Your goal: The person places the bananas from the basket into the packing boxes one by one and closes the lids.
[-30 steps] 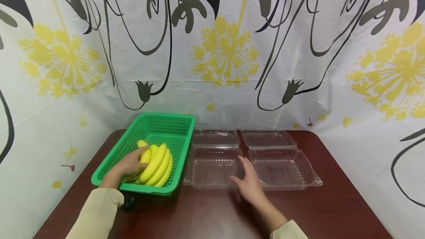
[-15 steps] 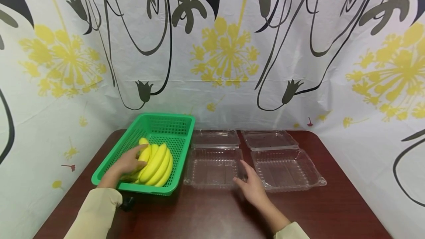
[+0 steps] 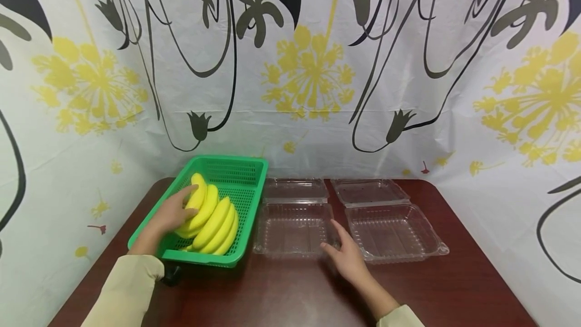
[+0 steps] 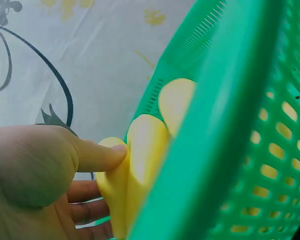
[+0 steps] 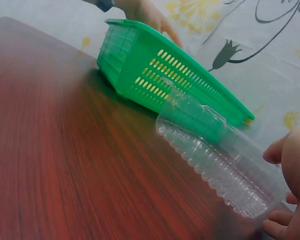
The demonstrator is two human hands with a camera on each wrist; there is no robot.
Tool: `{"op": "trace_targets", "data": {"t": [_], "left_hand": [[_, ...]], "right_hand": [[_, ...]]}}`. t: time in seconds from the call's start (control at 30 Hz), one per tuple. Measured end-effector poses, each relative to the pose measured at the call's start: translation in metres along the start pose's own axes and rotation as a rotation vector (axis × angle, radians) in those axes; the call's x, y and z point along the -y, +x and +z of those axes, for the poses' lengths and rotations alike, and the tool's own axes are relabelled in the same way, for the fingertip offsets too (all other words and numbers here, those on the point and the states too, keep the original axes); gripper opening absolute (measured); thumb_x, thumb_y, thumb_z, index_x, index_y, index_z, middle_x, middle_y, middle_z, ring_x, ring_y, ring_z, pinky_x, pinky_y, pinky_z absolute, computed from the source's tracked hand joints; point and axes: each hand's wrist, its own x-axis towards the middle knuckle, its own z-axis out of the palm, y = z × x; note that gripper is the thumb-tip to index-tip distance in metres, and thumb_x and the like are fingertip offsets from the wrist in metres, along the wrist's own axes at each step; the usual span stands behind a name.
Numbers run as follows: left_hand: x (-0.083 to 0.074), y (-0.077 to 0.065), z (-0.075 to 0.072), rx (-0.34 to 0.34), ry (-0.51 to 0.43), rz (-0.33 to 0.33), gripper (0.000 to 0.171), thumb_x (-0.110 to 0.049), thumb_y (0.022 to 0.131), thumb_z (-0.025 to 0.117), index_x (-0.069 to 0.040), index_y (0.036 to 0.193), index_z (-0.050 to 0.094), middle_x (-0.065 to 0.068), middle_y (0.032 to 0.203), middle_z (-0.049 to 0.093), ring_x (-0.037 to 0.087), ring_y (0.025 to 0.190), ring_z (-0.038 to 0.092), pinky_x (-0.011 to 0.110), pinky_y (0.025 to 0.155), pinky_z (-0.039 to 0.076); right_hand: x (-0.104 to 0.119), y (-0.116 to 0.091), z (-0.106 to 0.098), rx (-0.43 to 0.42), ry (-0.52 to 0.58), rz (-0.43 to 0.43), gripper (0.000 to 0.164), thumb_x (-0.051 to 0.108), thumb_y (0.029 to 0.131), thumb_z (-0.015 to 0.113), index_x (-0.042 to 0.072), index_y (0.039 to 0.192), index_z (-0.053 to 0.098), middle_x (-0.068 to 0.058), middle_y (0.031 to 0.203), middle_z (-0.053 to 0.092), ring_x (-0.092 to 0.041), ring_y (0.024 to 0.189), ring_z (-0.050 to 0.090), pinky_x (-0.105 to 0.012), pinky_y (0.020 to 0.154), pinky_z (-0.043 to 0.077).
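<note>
In the head view a bunch of yellow bananas [image 3: 206, 211] lies raised against the left side of the green basket [image 3: 260, 185]. My left hand [image 3: 170, 213] grips this bunch; the left wrist view has its thumb [image 4: 107, 156] pressed on the outermost banana and the other fingers behind it. Beside it in the basket sits a second bunch [image 3: 220, 228]. My right hand [image 3: 349, 256] is at the near right corner of a clear plastic clamshell container [image 3: 292, 254], its thumb and fingers spread apart around that corner.
Another clear clamshell container [image 3: 397, 256] stands to the right, with its lid [image 3: 369, 192] folded back. Both containers and the basket rest on a dark red-brown table [image 3: 272, 296]. Behind hangs a white patterned cloth [image 3: 290, 165].
My left hand has lifted its banana bunch slightly up and away from the basket's near end. The right container slid slightly rightward, and my right hand shifted a little right.
</note>
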Motion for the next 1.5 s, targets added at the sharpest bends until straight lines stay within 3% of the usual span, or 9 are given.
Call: {"op": "trace_targets", "data": {"t": [0.2,0.37,0.53,0.63,0.9,1.1,1.3,1.5], "left_hand": [[-0.013,0.002,-0.009,-0.059,0.038,0.035,0.060,-0.004,0.096,0.055,0.002,0.149,0.029,0.036,0.136,0.043,0.051,0.116,0.048,0.056,0.082,0.046],[-0.025,0.002,-0.018,-0.094,0.097,0.027,0.058,-0.008,0.098,0.054,-0.004,0.151,0.031,0.033,0.134,0.047,0.045,0.108,0.054,0.052,0.077,0.045],[-0.038,0.003,-0.022,-0.098,0.087,0.066,0.056,-0.009,0.100,0.049,-0.008,0.152,0.030,0.029,0.141,0.043,0.036,0.098,0.053,0.048,0.076,0.042],[-0.047,0.005,-0.022,-0.101,0.076,0.114,0.055,-0.008,0.100,0.048,-0.007,0.152,0.031,0.028,0.143,0.042,0.037,0.104,0.052,0.051,0.080,0.042],[-0.066,0.009,-0.011,-0.115,0.047,0.261,0.052,-0.001,0.099,0.047,-0.004,0.150,0.035,0.023,0.138,0.049,0.032,0.099,0.052,0.048,0.082,0.040],[-0.082,0.012,0.002,-0.072,0.009,0.303,0.052,-0.002,0.100,0.045,-0.008,0.151,0.034,0.019,0.140,0.049,0.028,0.092,0.051,0.045,0.082,0.040],[-0.093,0.014,0.013,-0.057,0.008,0.320,0.053,-0.003,0.101,0.045,-0.010,0.152,0.034,0.018,0.142,0.047,0.031,0.106,0.051,0.048,0.085,0.040],[-0.109,0.013,0.025,-0.045,-0.031,0.343,0.053,-0.004,0.101,0.044,-0.014,0.152,0.033,0.014,0.147,0.042,0.035,0.126,0.043,0.053,0.097,0.037]], "right_hand": [[-0.003,-0.001,0.001,-0.001,0.018,0.019,0.069,0.018,0.087,0.072,0.008,0.147,0.040,-0.025,0.142,0.045,-0.045,0.126,0.045,-0.061,0.099,0.037],[-0.005,-0.001,0.002,-0.001,0.034,0.007,0.070,0.018,0.087,0.072,0.008,0.148,0.040,-0.024,0.143,0.044,-0.046,0.126,0.045,-0.061,0.099,0.037],[-0.008,0.000,0.002,0.008,0.049,0.020,0.071,0.019,0.088,0.072,0.010,0.149,0.038,-0.023,0.145,0.042,-0.044,0.128,0.043,-0.061,0.100,0.036],[-0.008,0.000,0.003,0.010,0.058,0.025,0.071,0.019,0.088,0.072,0.010,0.149,0.038,-0.022,0.146,0.042,-0.044,0.129,0.042,-0.061,0.101,0.035],[-0.009,0.000,0.003,0.007,0.079,0.033,0.071,0.018,0.088,0.072,0.010,0.149,0.038,-0.021,0.147,0.041,-0.043,0.131,0.040,-0.060,0.102,0.035],[-0.009,0.000,0.004,0.003,0.095,0.032,0.071,0.020,0.088,0.072,0.011,0.150,0.037,-0.021,0.148,0.039,-0.043,0.132,0.038,-0.060,0.103,0.032],[-0.012,0.000,0.004,-0.002,0.103,0.011,0.071,0.021,0.089,0.072,0.012,0.150,0.037,-0.020,0.149,0.039,-0.041,0.133,0.037,-0.059,0.104,0.032],[-0.013,-0.001,0.005,-0.007,0.102,0.004,0.071,0.022,0.089,0.072,0.012,0.150,0.037,-0.020,0.148,0.039,-0.042,0.133,0.038,-0.059,0.104,0.032]]}}
